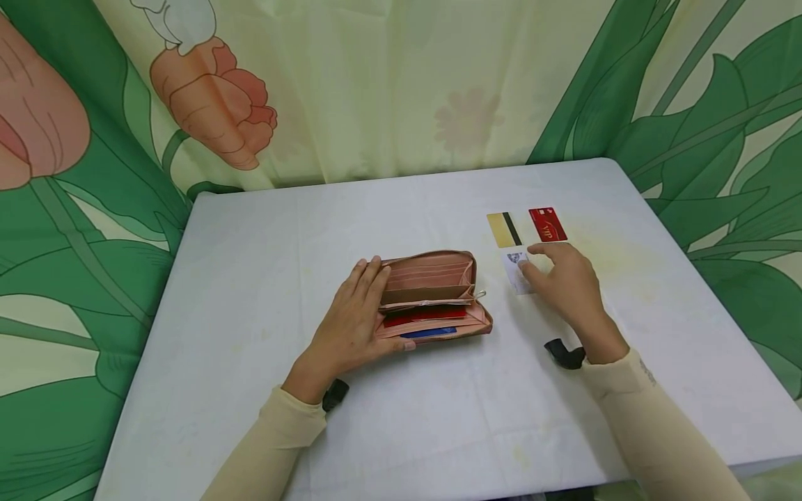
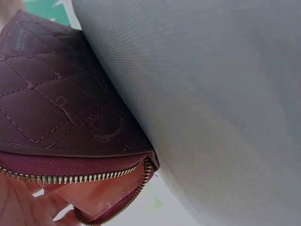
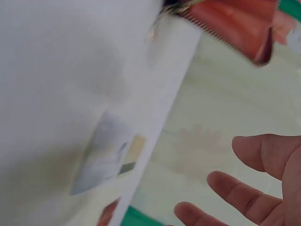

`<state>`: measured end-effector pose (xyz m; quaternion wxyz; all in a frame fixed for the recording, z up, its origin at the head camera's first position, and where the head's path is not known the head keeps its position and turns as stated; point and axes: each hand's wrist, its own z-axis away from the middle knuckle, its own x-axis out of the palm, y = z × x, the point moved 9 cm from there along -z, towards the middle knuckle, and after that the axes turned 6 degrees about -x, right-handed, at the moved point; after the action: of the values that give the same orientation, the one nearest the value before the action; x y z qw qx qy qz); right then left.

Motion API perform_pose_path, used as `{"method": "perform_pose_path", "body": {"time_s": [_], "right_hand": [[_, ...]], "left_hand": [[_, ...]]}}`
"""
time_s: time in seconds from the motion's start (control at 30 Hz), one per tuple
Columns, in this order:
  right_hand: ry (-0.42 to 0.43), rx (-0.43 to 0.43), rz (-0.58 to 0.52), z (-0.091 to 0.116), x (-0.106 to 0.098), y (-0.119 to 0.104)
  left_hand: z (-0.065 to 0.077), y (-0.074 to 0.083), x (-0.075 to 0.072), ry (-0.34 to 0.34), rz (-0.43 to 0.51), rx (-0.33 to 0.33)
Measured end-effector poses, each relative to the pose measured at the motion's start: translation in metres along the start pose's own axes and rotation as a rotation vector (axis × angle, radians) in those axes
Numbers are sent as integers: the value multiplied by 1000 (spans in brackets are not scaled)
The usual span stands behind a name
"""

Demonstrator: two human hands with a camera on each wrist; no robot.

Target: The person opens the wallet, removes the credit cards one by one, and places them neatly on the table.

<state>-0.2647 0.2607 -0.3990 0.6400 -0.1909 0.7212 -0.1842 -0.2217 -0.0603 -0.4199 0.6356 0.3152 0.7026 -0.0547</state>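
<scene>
A pink zip wallet [image 1: 429,266] lies unzipped on the table, its card slots and pockets showing. Something red [image 1: 426,316] and a blue card [image 1: 432,333] peek out of its front pocket. My left hand [image 1: 347,320] holds the wallet's left end, thumb along the front edge and fingers at the back. In the left wrist view, the quilted dark outside [image 2: 56,89] of the wallet and its metal zip fill the left. Over a white card [image 1: 511,275] with a dark print hovers my right hand [image 1: 567,282], thumb and fingers apart with nothing between them.
Behind the white card lie a gold card [image 1: 500,229] with a black stripe and a red VIP card [image 1: 548,224]. A white cloth covers the table [image 1: 250,278]. At its far edge hangs a curtain [image 1: 376,83] with printed flowers and leaves.
</scene>
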Motion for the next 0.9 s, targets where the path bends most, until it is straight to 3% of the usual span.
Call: {"method": "perform_pose_path", "body": {"time_s": [0.2,0.5,0.6,0.73,0.9], "right_hand": [[88,-184,16,16,-11,-50],[108,-469,9,44,-3,-112],[78,-628,17,55,5,-134],[-24,-801,51,66,24,-155],[-140,-840,120,67,48,-160]], "left_hand": [[1,0,-1,9,2,-1],[1,0,1,1,5,-3],[1,0,0,7,5,1],[2,0,-1,17,10,4],[3,0,-1,18,17,1]]}}
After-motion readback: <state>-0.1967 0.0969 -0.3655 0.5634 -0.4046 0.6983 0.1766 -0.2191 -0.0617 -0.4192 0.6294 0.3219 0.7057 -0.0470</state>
